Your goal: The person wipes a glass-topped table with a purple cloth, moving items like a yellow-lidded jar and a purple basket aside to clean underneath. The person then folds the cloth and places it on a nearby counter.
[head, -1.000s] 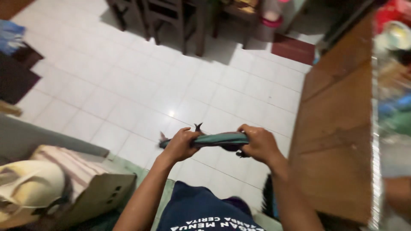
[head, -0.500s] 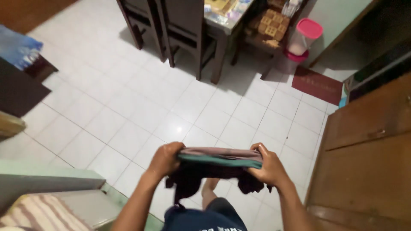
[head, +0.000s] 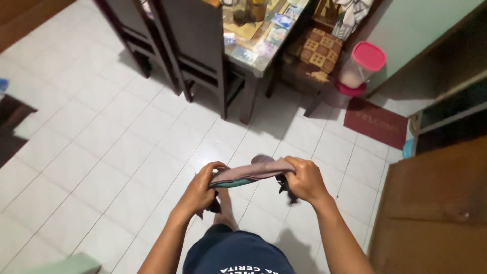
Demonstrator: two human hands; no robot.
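Cloth [head: 251, 173] is held mid-air above the tiled floor [head: 127, 152], bunched into a narrow band. Left hand [head: 203, 190] and right hand [head: 304, 180] are clenched on its ends. Folding looks partly done; ends are still loose.

Counts on the tiled floor
Two hands [head: 203, 190] [head: 303, 178]; one cloth [head: 252, 172]; two chairs [head: 195, 45]; one table [head: 258, 38]; one doormat [head: 376, 123]; one pink-lidded tub [head: 361, 65].

The dark chairs [head: 167, 45] and cluttered table [head: 253, 40] run off the top edge — the folded cloth [head: 251, 174] hides its lower part behind both hands, motion-blurred.
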